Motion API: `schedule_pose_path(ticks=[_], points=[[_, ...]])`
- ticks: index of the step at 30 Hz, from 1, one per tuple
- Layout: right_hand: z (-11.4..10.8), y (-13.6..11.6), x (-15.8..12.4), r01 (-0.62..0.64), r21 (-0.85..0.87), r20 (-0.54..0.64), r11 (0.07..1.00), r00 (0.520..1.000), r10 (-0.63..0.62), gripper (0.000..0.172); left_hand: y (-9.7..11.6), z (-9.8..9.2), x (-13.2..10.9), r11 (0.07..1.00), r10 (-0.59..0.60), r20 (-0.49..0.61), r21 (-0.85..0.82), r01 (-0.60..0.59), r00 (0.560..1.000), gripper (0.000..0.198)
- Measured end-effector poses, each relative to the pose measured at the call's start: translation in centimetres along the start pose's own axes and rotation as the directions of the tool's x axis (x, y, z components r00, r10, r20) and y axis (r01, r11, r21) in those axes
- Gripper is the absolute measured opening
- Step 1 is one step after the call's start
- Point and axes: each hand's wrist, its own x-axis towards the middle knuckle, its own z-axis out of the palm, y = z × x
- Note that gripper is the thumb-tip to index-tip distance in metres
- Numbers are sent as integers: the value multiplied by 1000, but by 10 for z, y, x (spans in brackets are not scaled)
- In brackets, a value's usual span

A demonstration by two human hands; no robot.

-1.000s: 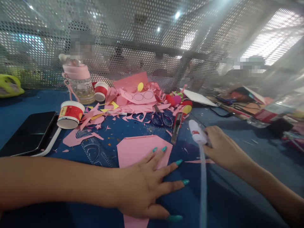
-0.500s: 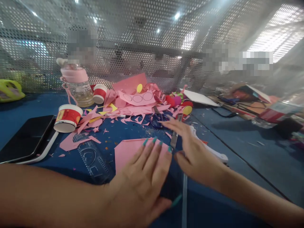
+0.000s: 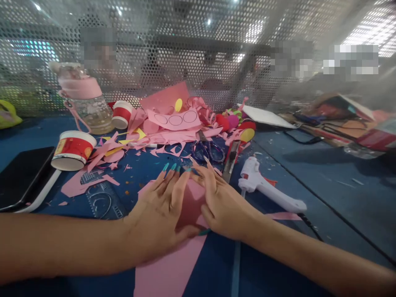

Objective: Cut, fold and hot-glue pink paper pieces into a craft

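Note:
My left hand [image 3: 163,206], with long teal nails, lies flat with fingers stretched over a folded piece of pink paper [image 3: 168,274] on the blue table. Close beside it, my right hand [image 3: 222,198] bends its fingers and thumb onto the right side of the same paper, where a flap looks raised between the hands. Their fingertips nearly meet at its top edge, and the hands hide much of the sheet. Just beyond my right hand lie a utility knife [image 3: 231,161] and blue-handled scissors [image 3: 208,152]. A white glue gun [image 3: 269,187] rests to its right.
Pink paper scraps [image 3: 173,134] are heaped at the back. Left of the hands are a clear stencil ruler [image 3: 103,200], a paper cup [image 3: 74,150], a black phone [image 3: 24,177] and a pink-lidded bottle [image 3: 89,107]. A perforated screen [image 3: 185,53] stands behind.
My right hand has moved left and down from near the knife onto the pink paper. My left hand has shifted left, and more of the paper's lower part shows. The view has turned slightly.

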Motion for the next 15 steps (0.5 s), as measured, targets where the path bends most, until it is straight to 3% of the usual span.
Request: schedule_pose_path(ticks=[7, 15], points=[[0, -2, 4, -57, 49, -17, 997, 998, 58, 72, 0, -2, 2, 1000, -4, 47, -5, 4, 999, 88], [1, -3, 4, -63, 31, -53, 998, 997, 64, 64, 0, -4, 4, 1000, 21, 70, 17, -22, 997, 87]])
